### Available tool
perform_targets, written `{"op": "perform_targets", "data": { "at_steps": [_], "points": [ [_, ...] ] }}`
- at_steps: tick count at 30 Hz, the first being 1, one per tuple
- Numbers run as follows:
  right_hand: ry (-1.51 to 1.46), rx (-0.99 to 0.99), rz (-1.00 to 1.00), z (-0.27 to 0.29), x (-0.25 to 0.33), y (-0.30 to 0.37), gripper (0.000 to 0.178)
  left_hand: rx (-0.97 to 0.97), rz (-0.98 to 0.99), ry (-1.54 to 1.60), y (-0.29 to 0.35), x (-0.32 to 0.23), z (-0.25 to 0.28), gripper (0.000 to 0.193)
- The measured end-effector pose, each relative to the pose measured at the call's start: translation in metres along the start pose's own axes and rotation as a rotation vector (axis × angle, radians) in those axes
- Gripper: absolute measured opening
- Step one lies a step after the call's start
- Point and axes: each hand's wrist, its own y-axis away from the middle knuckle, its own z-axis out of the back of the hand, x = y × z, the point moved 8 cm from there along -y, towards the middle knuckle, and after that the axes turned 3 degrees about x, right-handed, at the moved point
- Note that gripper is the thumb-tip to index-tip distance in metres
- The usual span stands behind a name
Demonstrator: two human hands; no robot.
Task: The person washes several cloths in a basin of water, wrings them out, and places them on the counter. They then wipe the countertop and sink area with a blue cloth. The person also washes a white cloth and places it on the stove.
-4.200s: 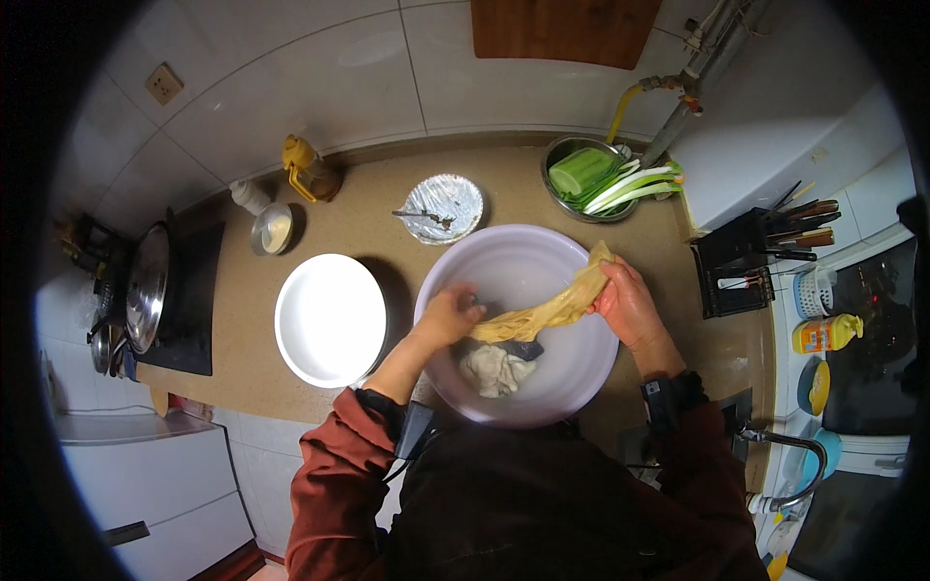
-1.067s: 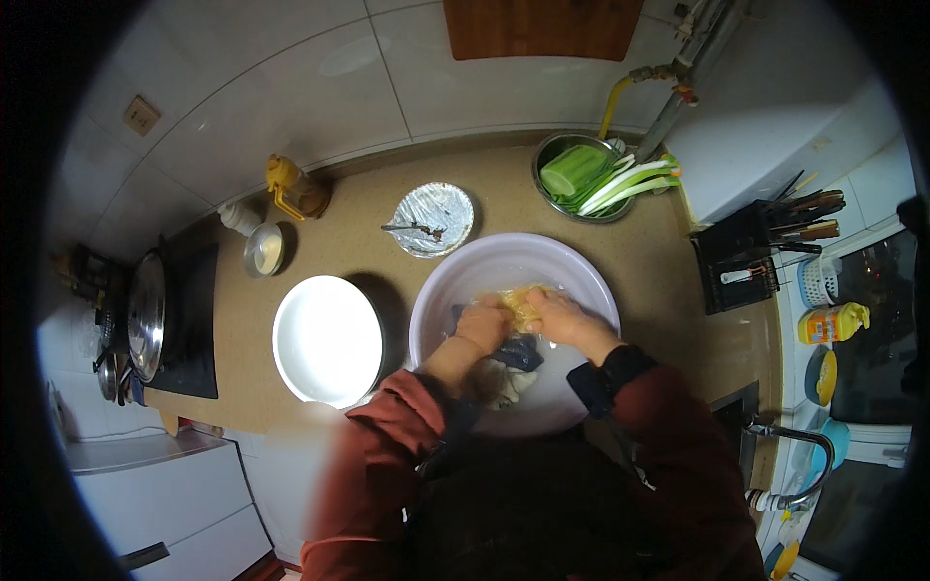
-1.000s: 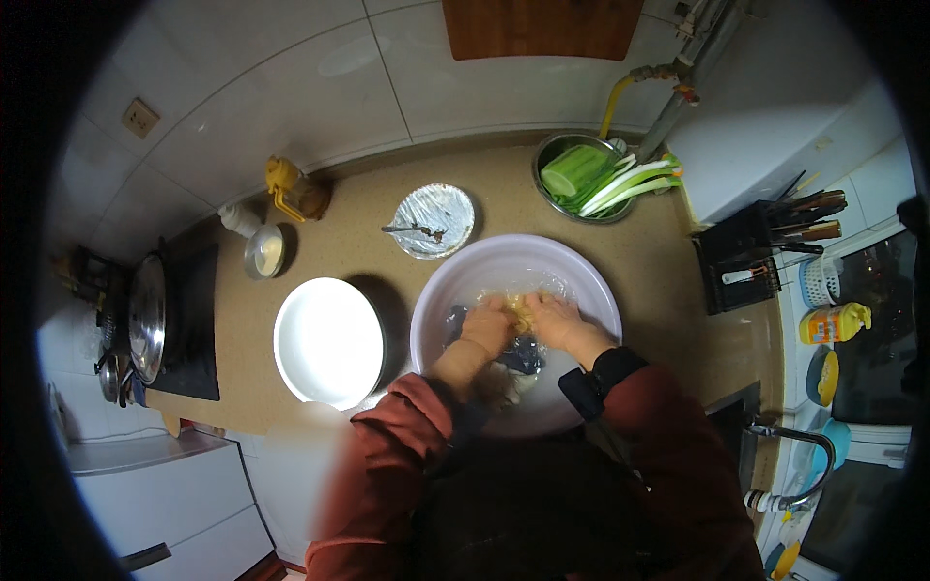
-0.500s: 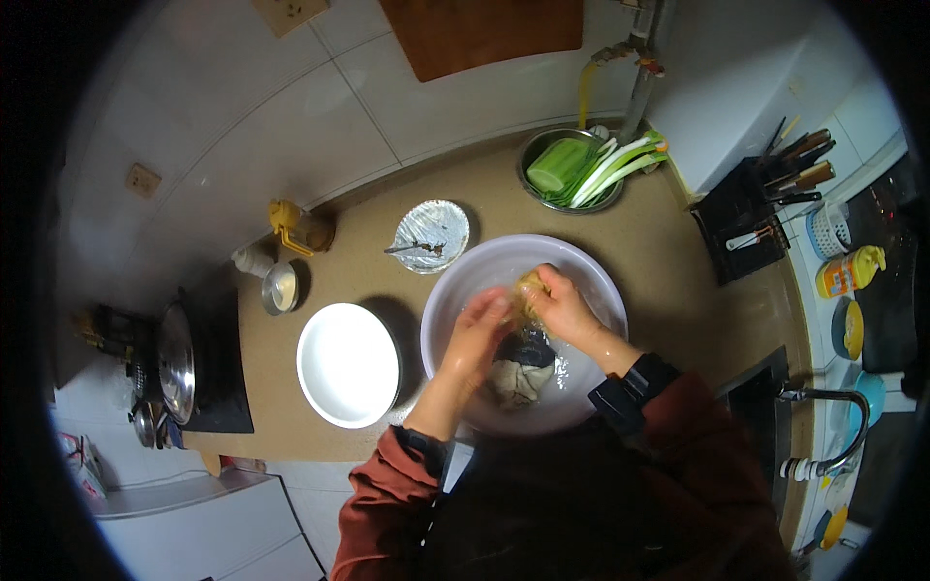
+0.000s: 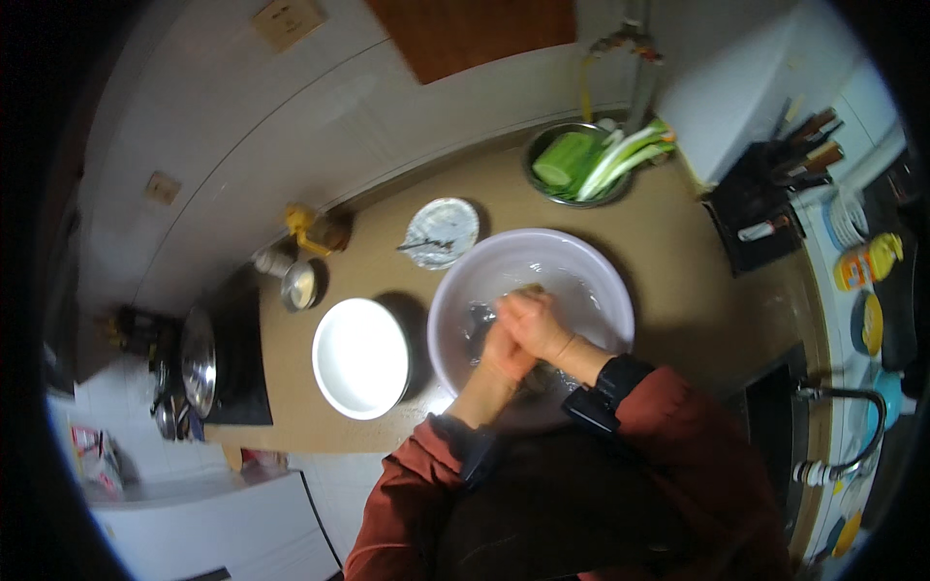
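Note:
Over a pale lilac basin (image 5: 622, 290) of water, my two hands are pressed together. My right hand (image 5: 542, 324) is closed over the fingers of my left hand (image 5: 502, 356), which is closed too. A bit of a soft yellowish-brown piece (image 5: 530, 288) peeks out past the fingertips; the rest of it is hidden between my palms. Something dark (image 5: 480, 318) shows in the water left of my hands. My wrists and forearms cover the near part of the basin.
Left of the basin stands a white bowl (image 5: 360, 358). Behind are a silvery dish with a utensil (image 5: 443, 229) and a steel bowl of green vegetables (image 5: 579, 169). A knife block (image 5: 751, 218) and a sink tap (image 5: 862, 395) are at right; a lidded pan (image 5: 199, 363) is far left.
My hands were apart at the fingers, handling the yellowish piece; now they are clasped tightly around it, lower in the basin. The pale lump in the water is now mostly covered. The view has tilted slightly.

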Motion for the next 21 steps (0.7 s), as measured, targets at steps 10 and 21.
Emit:
{"op": "perform_targets", "data": {
  "at_steps": [10, 21],
  "points": [
    [0.066, 0.132, -0.216, 0.005, -0.035, -0.005, 0.026, -0.193, -0.075, 0.109, 0.017, 0.006, -0.025, 0.029],
    [0.001, 0.555, -0.444, -0.006, -0.074, 0.023, 0.064, -0.237, -0.027, -0.341, 0.023, 0.002, -0.041, 0.050]
  ]
}}
